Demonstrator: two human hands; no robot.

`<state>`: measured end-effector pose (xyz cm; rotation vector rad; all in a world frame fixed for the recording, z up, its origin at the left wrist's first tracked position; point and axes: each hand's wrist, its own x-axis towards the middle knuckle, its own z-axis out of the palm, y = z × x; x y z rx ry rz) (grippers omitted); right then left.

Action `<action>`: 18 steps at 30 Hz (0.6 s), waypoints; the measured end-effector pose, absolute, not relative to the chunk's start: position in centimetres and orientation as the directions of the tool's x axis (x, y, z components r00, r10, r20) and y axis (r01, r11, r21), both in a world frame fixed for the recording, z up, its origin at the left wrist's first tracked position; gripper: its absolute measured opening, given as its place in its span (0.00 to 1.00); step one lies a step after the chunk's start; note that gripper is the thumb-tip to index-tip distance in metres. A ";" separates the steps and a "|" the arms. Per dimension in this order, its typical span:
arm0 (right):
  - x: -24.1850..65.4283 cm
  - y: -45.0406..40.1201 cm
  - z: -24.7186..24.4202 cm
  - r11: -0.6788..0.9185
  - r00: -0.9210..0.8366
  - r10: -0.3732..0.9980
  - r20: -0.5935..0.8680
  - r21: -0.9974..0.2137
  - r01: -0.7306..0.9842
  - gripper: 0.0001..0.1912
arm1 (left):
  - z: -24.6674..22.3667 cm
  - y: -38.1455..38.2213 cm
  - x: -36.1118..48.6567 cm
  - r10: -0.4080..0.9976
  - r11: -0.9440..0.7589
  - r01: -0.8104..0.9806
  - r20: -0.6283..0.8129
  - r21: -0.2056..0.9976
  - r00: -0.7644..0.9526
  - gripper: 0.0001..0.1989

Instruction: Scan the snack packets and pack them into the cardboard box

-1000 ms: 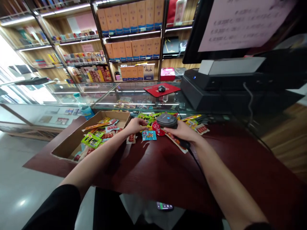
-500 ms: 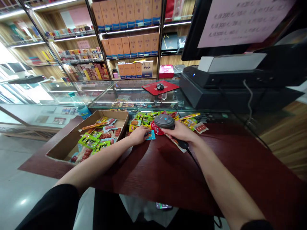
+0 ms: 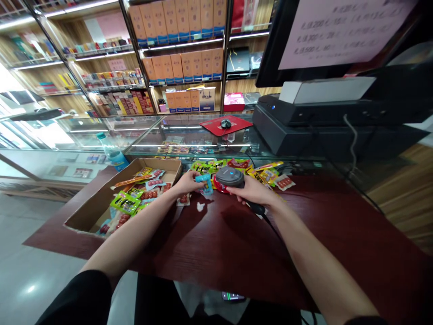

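Pinched in my left hand point(image 3: 188, 182) is a small blue snack packet point(image 3: 204, 184), lifted a little off the dark red tabletop. My right hand point(image 3: 252, 189) is wrapped round the handle of a black barcode scanner point(image 3: 230, 176), its head pointing left beside the blue packet. A red packet point(image 3: 220, 186) lies partly hidden under the scanner. Green packets point(image 3: 203, 167) and yellow packets point(image 3: 267, 174) are spread behind both hands. At the left stands an open cardboard box point(image 3: 91, 204) holding green packets point(image 3: 125, 201) and sausage packs.
A glass display counter point(image 3: 145, 135) runs behind the table, with a mouse point(image 3: 226, 123) on a red pad point(image 3: 240, 123). A bottle point(image 3: 117, 158) stands behind the box. The monitor point(image 3: 270, 54) and black till unit point(image 3: 287, 131) are at the right. The scanner's cable point(image 3: 275, 228) trails toward me.
My left hand has moved slightly left and lifted the blue packet off the table, turning it up. The scanner has shifted slightly left and down.
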<state>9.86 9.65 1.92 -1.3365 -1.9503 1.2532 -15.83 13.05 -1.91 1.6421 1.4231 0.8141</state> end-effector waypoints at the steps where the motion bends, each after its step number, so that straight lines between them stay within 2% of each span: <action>1: 9.8 9.6 1.8 0.113 -0.431 0.894 -0.120 -0.872 0.477 0.16 | -1.7 13.1 -16.1 0.995 0.011 0.371 -0.048 0.928 0.090 0.17; 3: 9.5 9.6 1.6 0.105 -0.445 0.885 -0.133 -0.875 0.472 0.16 | -1.4 13.2 -16.4 0.998 0.061 0.199 -0.063 0.978 0.006 0.20; 6: 9.2 9.5 1.2 0.088 -0.465 0.873 -0.148 -0.890 0.448 0.16 | -1.4 13.3 -16.6 0.998 0.056 0.087 -0.057 0.995 0.001 0.22; 18: 8.8 9.4 0.9 0.107 -0.492 0.858 -0.150 -0.884 0.455 0.14 | -1.5 13.3 -16.4 0.997 0.074 0.026 -0.074 0.997 -0.023 0.15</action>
